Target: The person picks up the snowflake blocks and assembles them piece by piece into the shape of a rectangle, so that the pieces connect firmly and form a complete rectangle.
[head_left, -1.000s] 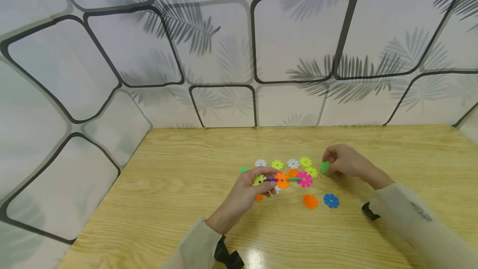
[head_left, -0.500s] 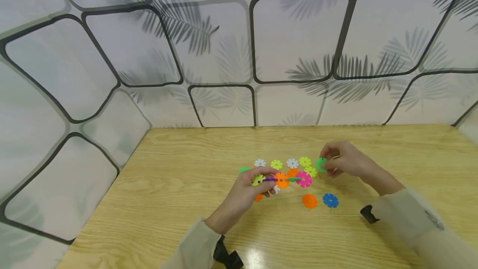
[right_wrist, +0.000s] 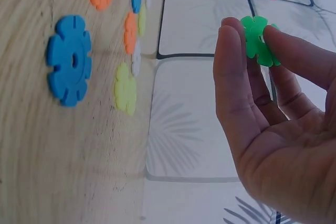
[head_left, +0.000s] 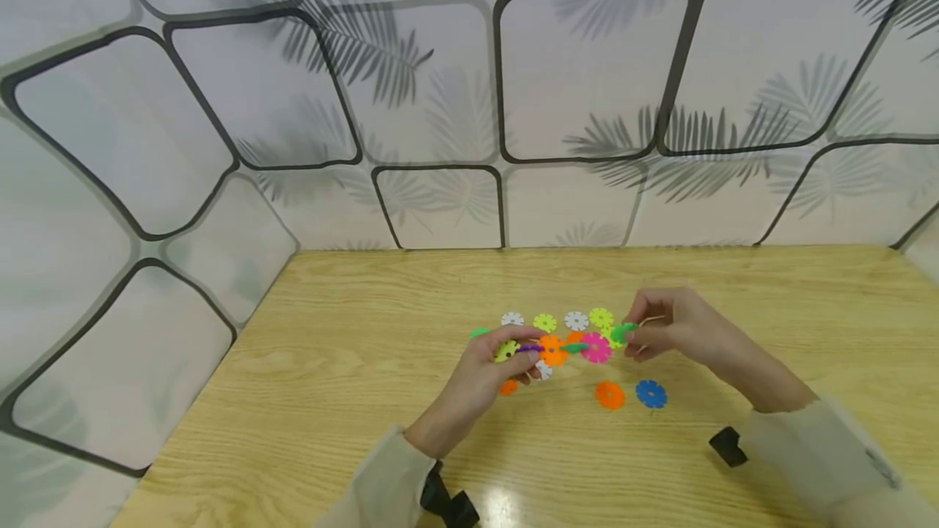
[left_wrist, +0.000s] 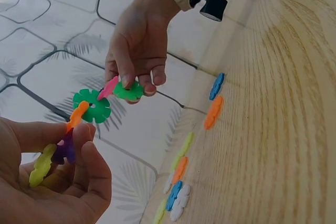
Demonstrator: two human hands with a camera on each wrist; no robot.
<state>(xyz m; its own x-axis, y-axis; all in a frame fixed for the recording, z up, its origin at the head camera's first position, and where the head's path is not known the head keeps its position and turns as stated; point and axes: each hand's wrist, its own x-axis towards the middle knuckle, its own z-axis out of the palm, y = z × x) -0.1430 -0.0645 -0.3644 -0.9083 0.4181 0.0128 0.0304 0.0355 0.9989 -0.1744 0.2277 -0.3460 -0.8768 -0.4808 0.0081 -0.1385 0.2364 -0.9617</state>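
Observation:
My left hand [head_left: 477,377] grips one end of a chain of notched snowflake discs slotted together. From that hand outward the chain runs through a yellow disc [left_wrist: 42,165], a purple disc [left_wrist: 64,149], an orange disc [head_left: 553,350], a green disc [left_wrist: 92,106] and a pink disc [head_left: 596,348]. My right hand [head_left: 678,328] pinches a loose green snowflake disc [right_wrist: 257,40] between thumb and fingers. In the left wrist view this disc is right beside the pink one at the chain's far end. Fingers partly cover the yellow and purple discs.
On the wooden table [head_left: 352,332] lie loose snowflake discs. A blue disc [head_left: 651,393] and an orange disc [head_left: 610,395] are nearest the front. White and yellow discs [head_left: 545,323] lie in a row behind the chain. A patterned wall [head_left: 440,104] stands at the back.
My right hand first lifts the green disc and turns its face to the head camera, then brings it left and tilts it flatter near the pink disc. My left hand holds the chain almost still.

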